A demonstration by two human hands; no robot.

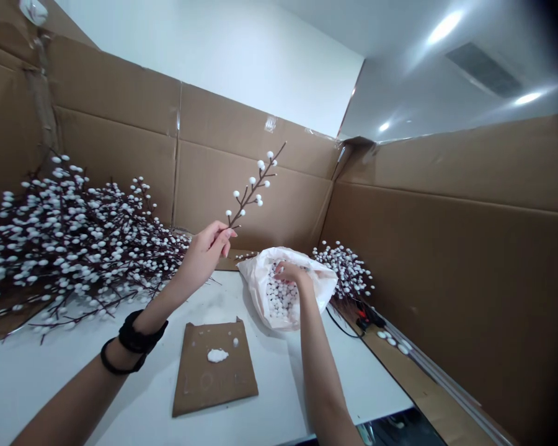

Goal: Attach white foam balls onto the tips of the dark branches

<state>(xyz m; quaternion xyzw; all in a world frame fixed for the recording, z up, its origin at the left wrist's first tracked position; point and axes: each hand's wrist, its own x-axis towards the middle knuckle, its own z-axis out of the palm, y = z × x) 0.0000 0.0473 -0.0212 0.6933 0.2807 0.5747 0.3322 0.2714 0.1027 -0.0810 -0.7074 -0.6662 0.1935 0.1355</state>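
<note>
My left hand [208,249] is closed round the lower end of a brown branch [247,199] that carries several white berries on short twigs. The branch is held up, tilted to the right, against the cardboard wall. My right hand [289,272] reaches into a white plastic bag [255,282] full of loose white berries [281,298]. Its fingers are among the berries, partly hidden, so I cannot see whether they grip one. Below my left hand a cardboard square [216,384] lies on the table, with a white blob of paste [217,355] on it.
A large heap of white-berried branches [84,241] fills the left side. Another bunch [346,269] lies behind the bag. A black cable [341,328] and some white oval pieces [393,339] are along the right edge. Cardboard walls [446,248] enclose the white table [144,396].
</note>
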